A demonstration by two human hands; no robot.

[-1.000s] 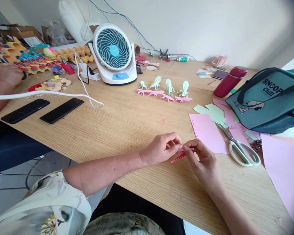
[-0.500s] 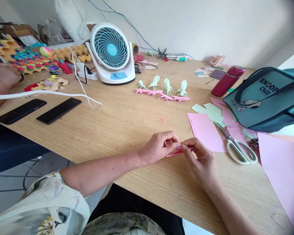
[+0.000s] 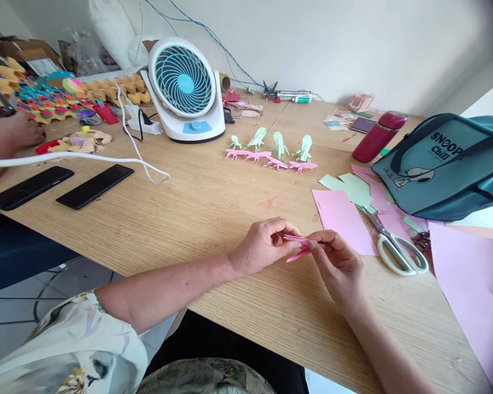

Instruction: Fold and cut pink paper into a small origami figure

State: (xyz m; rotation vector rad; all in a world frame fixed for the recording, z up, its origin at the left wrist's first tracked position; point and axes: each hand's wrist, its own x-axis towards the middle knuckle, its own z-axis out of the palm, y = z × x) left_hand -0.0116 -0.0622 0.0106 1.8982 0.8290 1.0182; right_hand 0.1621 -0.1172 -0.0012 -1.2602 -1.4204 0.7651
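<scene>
A small folded pink paper piece [image 3: 299, 254] with narrow pointed flaps is pinched between my two hands above the table's front part. My left hand [image 3: 267, 245] closes thumb and fingers on its left side. On the other side my right hand [image 3: 337, 261] grips the right end, partly hiding it. Beyond my hands stand finished-looking folded figures: a row of pink paper figures [image 3: 271, 161] and, behind them, several light green paper figures [image 3: 280, 144]. Close to my right hand lies a stack of pink paper [image 3: 340, 221], with white-handled scissors [image 3: 398, 251] beside it.
Right of the scissors lie a large pink sheet [image 3: 468, 290] and a teal bag [image 3: 443, 169]; a red flask [image 3: 380, 137] leans there. Two dark phones [image 3: 95, 186], a white cable [image 3: 139, 158] and a fan [image 3: 184, 90] occupy the left. Another person's hand [image 3: 14, 131] holds scissors far left.
More of the folded pink paper now shows between my fingers, with its flaps spread apart. My right hand has shifted slightly right. The other person's hand has moved, and scissors show in it.
</scene>
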